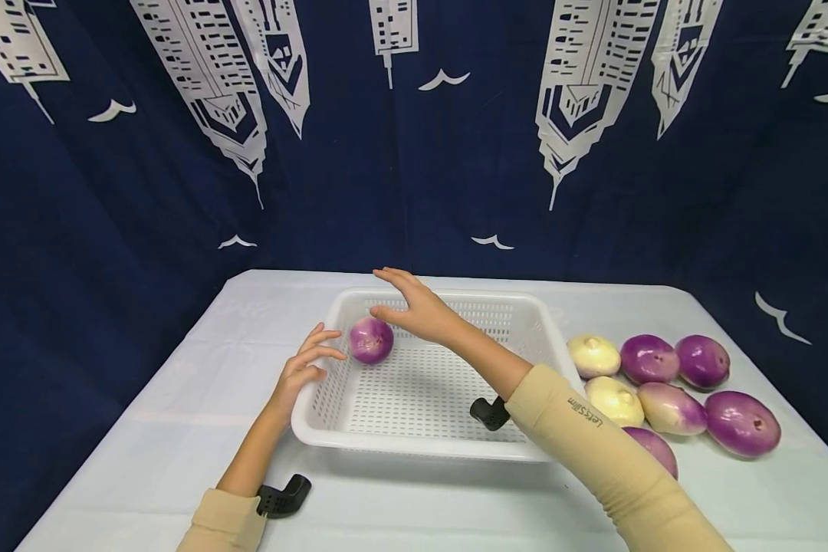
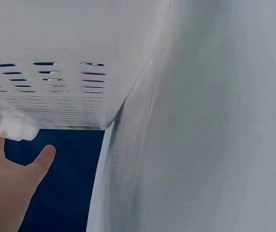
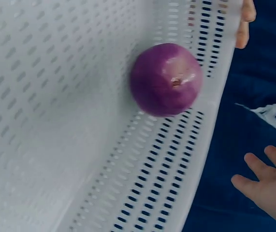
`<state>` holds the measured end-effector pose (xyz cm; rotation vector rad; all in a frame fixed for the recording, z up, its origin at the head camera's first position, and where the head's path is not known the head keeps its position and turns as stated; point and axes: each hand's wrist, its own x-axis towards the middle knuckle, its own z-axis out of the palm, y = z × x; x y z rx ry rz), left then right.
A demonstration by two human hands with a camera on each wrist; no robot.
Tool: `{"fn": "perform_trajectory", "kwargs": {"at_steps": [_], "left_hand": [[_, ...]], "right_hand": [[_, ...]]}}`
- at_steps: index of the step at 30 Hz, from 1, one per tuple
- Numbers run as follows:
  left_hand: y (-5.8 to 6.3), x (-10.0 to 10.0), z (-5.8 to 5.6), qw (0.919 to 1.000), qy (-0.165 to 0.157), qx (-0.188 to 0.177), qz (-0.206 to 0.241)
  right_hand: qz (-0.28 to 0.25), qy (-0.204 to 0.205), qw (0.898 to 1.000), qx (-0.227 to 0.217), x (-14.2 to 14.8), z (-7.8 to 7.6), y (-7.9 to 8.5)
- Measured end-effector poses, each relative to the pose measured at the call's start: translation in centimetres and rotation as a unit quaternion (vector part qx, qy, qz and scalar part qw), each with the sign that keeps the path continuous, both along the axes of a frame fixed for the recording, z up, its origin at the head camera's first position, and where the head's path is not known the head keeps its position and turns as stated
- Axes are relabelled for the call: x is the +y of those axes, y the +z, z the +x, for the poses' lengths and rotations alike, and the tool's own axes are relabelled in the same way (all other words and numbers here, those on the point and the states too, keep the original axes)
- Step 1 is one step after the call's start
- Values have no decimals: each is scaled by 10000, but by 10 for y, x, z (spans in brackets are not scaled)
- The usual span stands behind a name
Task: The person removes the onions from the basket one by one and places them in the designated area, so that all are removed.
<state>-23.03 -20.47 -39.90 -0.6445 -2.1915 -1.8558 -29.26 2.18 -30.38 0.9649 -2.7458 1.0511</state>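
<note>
A single purple onion (image 1: 371, 340) lies in the far left corner of a white perforated plastic basket (image 1: 421, 443). Above the basket, just to the right of this onion, my right hand (image 1: 421, 307) is spread with nothing in it. My left hand (image 1: 302, 374) is at the basket's left rim, its fingers extended over the edge towards the onion; whether they press on the rim is hard to tell. In the right wrist view the onion (image 3: 167, 79) leans near the slotted wall, apart from my right hand (image 3: 270, 186).
Right of the basket sit several purple onions (image 1: 741, 423) and two pale yellow onions (image 1: 593, 355), close together. A white cloth covers the table (image 1: 207, 383). Behind it hangs a navy curtain (image 1: 400, 176) with white building prints.
</note>
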Motion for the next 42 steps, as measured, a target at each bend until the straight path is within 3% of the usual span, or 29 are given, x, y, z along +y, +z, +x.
{"fn": "perform_trajectory", "kwargs": {"at_steps": [6,10,21,27,32,42], "left_hand": [[1,2,0,10000,-22,-61,6],[-1,3,-1,10000,-60,-56,29],[-1,3,-1,9999,-63,-15,81],[-1,1,-1,9999,-64,9,94],[-2,-1,-2,9998,-69,114,121],[-2,-1,-2,9999,-84,58,78]], "right_hand": [[-58,34,9973,-727,-4,-12,-13],[60,144,9954,-950,-4,-18,-23],[942,610,9895,-906,-10,-29,-41],[981,934,9875,-809,-15,-31,-43],[895,976,9883,-761,-16,-32,-45],[780,1173,9839,-1099,-17,-34,-55]]}}
